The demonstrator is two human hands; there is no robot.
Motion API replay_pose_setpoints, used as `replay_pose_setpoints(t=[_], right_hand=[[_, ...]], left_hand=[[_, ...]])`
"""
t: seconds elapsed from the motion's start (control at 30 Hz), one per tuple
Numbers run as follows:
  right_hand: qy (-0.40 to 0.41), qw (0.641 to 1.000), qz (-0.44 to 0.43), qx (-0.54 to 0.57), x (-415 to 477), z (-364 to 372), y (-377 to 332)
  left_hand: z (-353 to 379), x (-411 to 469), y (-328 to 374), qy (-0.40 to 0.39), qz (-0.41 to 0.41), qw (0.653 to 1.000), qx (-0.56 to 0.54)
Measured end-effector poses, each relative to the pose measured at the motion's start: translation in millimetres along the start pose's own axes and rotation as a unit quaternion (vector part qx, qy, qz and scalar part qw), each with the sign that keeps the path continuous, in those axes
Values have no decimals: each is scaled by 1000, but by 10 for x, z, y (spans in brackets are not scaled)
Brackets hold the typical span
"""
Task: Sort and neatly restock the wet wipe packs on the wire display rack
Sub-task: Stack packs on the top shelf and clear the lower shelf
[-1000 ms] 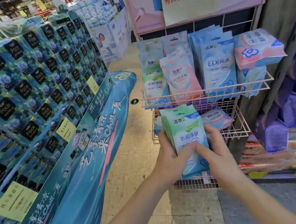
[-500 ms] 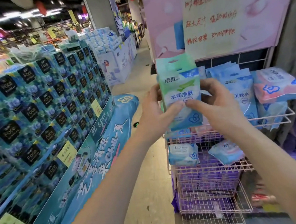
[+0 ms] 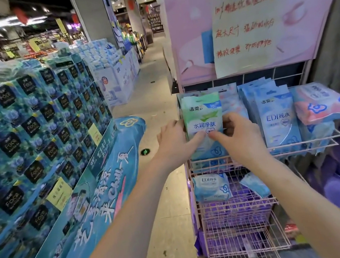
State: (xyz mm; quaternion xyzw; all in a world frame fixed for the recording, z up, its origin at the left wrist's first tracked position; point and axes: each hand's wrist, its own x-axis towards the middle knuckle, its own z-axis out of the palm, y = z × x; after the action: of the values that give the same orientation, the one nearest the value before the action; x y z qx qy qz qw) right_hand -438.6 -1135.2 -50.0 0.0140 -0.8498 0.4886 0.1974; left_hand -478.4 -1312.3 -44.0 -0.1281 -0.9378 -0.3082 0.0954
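Supermarket aisle, with a stacked tissue display (image 3: 32, 127) on the left and the pink wire rack (image 3: 305, 143) on the right. At the left end of the rack's top shelf the green pack (image 3: 203, 115) now stands upright, its foot down behind the front rail. A second ago it was held low by the lower baskets, then raised above the shelf, so it has come down into its slot. The left hand (image 3: 173, 143) and right hand (image 3: 239, 137) both grip it, fingers curled round its edges, thumbs on its face. To its right stand blue packs (image 3: 278, 121), and a pink pack (image 3: 319, 104) lies flat at the far end. Two loose packs (image 3: 212, 186) lie on the shelf below. The placing looks nearly done: letting go and squaring it remain, then probably the loose ones.
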Motion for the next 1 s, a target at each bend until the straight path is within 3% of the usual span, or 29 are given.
replay_pose_setpoints(t=[0.1,0.33,0.5,0.63,0.8,0.87,1.0], right_hand=[[-38,999,20,-33,10,-16,22],[-61,995,32,-67,9,-100,-90],[19,1000,14,-11,-175,-9,4],[57,998,5,34,-284,49,141],[147,979,-52,133,-464,9,342],[188,972,-85,116,-601,-26,479],[196,975,-96,39,-887,-22,951]], left_hand=[[4,9,-42,-37,-17,999,6],[29,2,-29,-39,-33,998,24],[161,-93,-63,-21,-51,996,-69],[323,-278,-90,64,-69,985,-143],[581,-596,-254,187,-144,914,-331],[710,-700,-346,196,-172,905,-337],[1070,-864,-537,169,-212,931,-245]])
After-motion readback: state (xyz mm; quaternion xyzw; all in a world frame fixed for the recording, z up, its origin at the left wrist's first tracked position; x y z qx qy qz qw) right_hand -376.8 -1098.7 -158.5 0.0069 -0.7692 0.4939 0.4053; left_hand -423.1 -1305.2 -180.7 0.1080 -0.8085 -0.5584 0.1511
